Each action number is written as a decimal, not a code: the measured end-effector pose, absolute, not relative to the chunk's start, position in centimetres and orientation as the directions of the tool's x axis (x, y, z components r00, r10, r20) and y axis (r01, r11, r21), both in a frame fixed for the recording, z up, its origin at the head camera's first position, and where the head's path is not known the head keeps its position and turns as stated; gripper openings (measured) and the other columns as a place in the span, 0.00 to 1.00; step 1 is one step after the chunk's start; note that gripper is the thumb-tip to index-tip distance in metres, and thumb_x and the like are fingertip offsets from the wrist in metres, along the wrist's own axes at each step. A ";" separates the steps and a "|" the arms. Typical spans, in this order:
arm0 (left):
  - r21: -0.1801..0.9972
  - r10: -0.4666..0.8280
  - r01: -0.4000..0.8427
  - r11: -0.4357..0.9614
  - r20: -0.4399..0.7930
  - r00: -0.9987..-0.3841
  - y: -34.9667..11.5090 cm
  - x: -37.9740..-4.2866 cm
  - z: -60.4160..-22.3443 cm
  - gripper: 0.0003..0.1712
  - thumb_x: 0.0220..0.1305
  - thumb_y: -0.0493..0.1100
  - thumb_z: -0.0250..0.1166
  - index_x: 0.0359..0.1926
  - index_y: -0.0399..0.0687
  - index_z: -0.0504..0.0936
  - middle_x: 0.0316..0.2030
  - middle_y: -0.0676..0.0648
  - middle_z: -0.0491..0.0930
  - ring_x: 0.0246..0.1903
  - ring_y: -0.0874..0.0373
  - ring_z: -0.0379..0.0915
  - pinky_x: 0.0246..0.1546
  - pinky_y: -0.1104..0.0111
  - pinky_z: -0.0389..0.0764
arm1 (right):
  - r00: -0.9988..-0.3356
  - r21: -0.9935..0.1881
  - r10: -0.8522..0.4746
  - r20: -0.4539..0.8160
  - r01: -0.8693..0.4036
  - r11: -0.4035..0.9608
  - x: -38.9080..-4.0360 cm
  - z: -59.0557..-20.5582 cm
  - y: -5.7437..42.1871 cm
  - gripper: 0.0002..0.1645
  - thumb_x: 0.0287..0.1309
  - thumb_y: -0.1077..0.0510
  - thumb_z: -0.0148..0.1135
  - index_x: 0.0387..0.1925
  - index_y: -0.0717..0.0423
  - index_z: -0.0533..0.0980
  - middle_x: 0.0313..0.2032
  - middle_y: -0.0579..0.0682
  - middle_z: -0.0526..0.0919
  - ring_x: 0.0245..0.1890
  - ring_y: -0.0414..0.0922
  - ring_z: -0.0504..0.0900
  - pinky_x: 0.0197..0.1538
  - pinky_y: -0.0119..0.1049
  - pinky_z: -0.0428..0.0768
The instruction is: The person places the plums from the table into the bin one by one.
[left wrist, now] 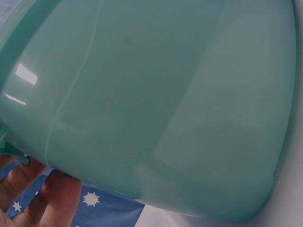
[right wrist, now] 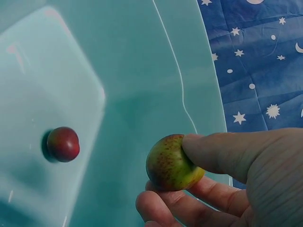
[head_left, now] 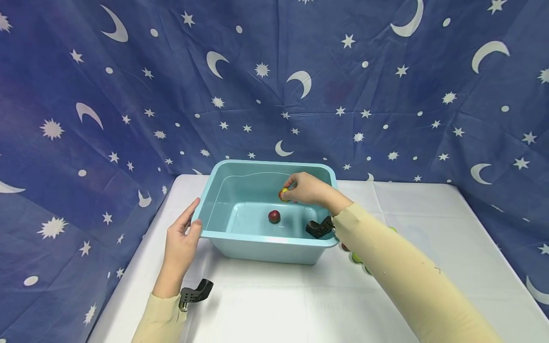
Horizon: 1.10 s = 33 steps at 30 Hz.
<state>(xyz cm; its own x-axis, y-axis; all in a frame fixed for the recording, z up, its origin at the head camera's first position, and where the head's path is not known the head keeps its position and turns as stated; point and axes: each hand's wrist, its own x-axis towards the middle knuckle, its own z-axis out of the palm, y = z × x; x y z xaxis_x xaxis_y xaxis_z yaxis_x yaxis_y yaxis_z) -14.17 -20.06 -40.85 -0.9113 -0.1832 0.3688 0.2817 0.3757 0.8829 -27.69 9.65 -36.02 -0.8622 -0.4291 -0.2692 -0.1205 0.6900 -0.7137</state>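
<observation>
A light blue plastic tub (head_left: 266, 255) stands on the white-covered table. My left hand (head_left: 182, 243) grips its rim at the near left corner; in the left wrist view the fingers (left wrist: 61, 194) show beside the tub's outer wall. Inside the tub, above its floor, my right hand (head_left: 309, 190) pinches a yellow-green plum with red speckles (right wrist: 171, 163) between thumb and fingers. A dark red plum (head_left: 274, 216) lies on the tub's floor, apart from the right hand.
Several green and dark red fruits (head_left: 356, 257) lie on the table (head_left: 274, 305) right of the tub, partly hidden by the right sleeve (head_left: 399, 262). A blue curtain with moons and stars (head_left: 257, 95) hangs behind. Each wrist wears a black camera mount (head_left: 197, 291).
</observation>
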 end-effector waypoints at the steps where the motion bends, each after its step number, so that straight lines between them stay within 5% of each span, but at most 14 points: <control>1: 0.882 -0.182 0.282 0.378 0.369 -0.911 -20.1 -14.2 -40.8 0.28 0.62 0.29 0.50 0.65 0.35 0.71 0.60 0.38 0.73 0.59 0.47 0.68 0.50 0.79 0.70 | -0.865 -0.714 -0.429 -0.260 -0.127 0.688 -27.7 -36.0 9.7 0.22 0.59 0.50 0.65 0.50 0.59 0.74 0.38 0.50 0.83 0.39 0.46 0.80 0.44 0.41 0.77; 24: 0.884 -0.189 0.275 0.378 0.364 -0.912 -20.1 -14.3 -41.1 0.28 0.62 0.30 0.51 0.65 0.36 0.71 0.60 0.38 0.73 0.58 0.47 0.69 0.49 0.79 0.71 | -0.938 -0.827 -0.341 0.069 -0.245 0.506 -25.2 -33.8 17.2 0.29 0.51 0.38 0.69 0.51 0.48 0.78 0.41 0.47 0.83 0.42 0.44 0.79 0.46 0.42 0.77; 33: 0.884 -0.194 0.278 0.376 0.369 -0.909 -20.0 -14.2 -41.0 0.28 0.62 0.29 0.50 0.65 0.36 0.71 0.59 0.37 0.73 0.58 0.46 0.70 0.48 0.81 0.71 | -0.964 -0.804 -0.261 0.042 -0.188 0.564 -23.5 -36.7 23.3 0.32 0.54 0.38 0.67 0.54 0.53 0.76 0.43 0.49 0.82 0.42 0.47 0.80 0.45 0.38 0.80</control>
<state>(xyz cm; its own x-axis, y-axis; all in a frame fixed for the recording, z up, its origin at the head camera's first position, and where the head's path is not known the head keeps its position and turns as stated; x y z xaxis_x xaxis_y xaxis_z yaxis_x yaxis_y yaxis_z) -14.22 -20.02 -41.04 -0.9090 -0.1942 0.3688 0.2782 0.3762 0.8838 -23.51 23.29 -36.74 -0.9644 -0.2611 0.0419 -0.1876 0.5638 -0.8043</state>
